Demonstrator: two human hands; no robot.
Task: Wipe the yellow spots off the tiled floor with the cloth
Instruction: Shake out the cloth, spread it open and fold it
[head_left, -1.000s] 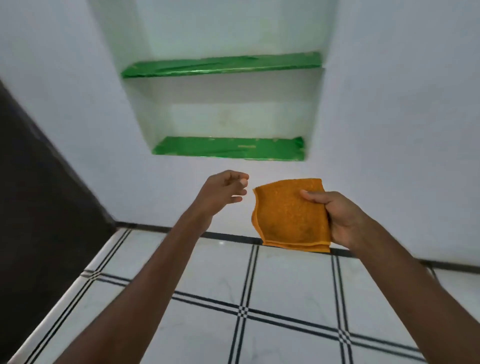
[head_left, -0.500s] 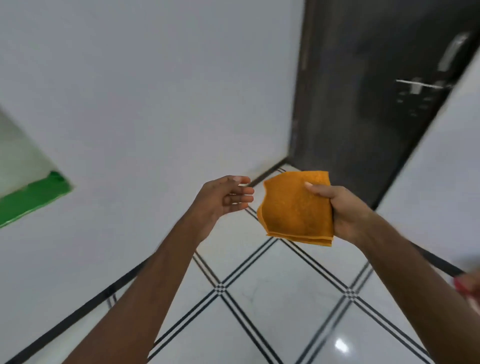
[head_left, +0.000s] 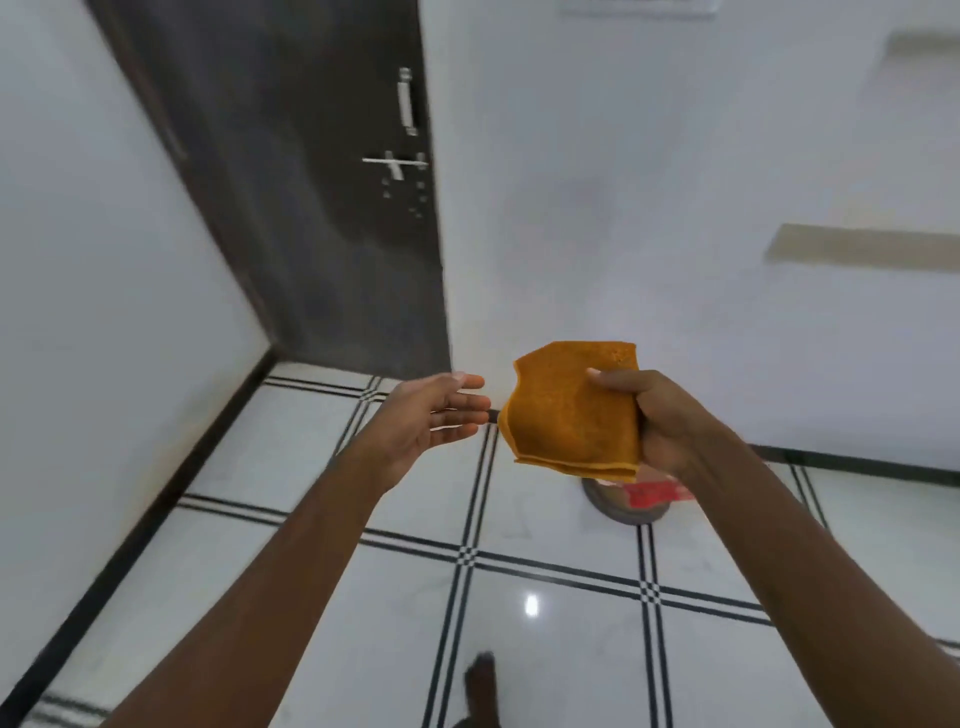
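Right hand (head_left: 670, 421) found gripping folded orange cloth (head_left: 574, 408) along its right edge, thumb across the face, held in the air well above the tiled floor (head_left: 550, 639). Left hand (head_left: 428, 418) found open just beside the cloth, fingers straight, holding nothing. No yellow spots seen on the visible tiles; location not established. Round grey dish (head_left: 623, 506) with a red item noted on the floor below the cloth, partly hidden. Bare foot (head_left: 480, 691) noted at bottom edge. Risks judged: spots missed through hurried scanning; dish knocked during wiping; slipping on the glossy tiles.
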